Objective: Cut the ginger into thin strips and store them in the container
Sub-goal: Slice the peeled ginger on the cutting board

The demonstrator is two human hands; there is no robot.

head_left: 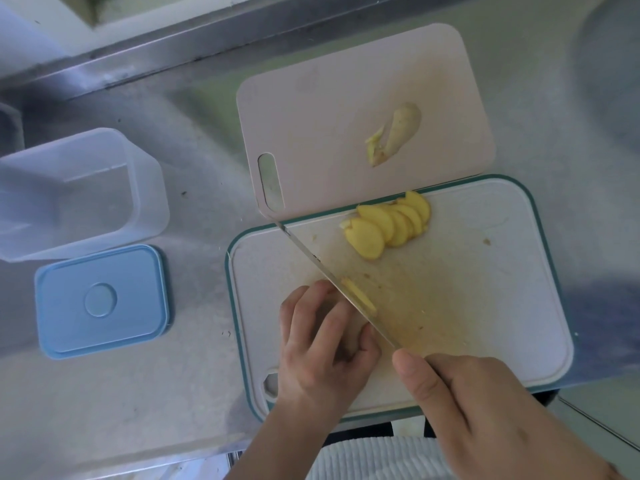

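— How many boards do you count?

— Two. A white board (485, 306) with a teal rim lies nearest the person, and a pale pink board (329, 116) sits behind it, its near edge overlapping the white one's far edge. Both are on the steel surface (194, 174).

— And the ginger?

— In three places. One unpeeled chunk (398, 136) lies on the pink board with a few trimmings beside it. One fanned row of slices (391, 225), roughly six or seven overlapping, lies at the far side of the white board. One more piece (360, 296) is under the knife (332, 271), showing as a thin yellow edge against the blade.

— The hands?

— Two. The left hand (325, 344) has its grip curled, fingertips pressing down on that piece just left of the blade. The right hand (485, 400) has its grip closed round the knife handle, forefinger stretched toward the blade; the handle itself is hidden.

— Containers?

— One, clear plastic (79, 192), open, well to the left of the boards; I see nothing in it. One blue lid (100, 301) lies flat just in front of it.
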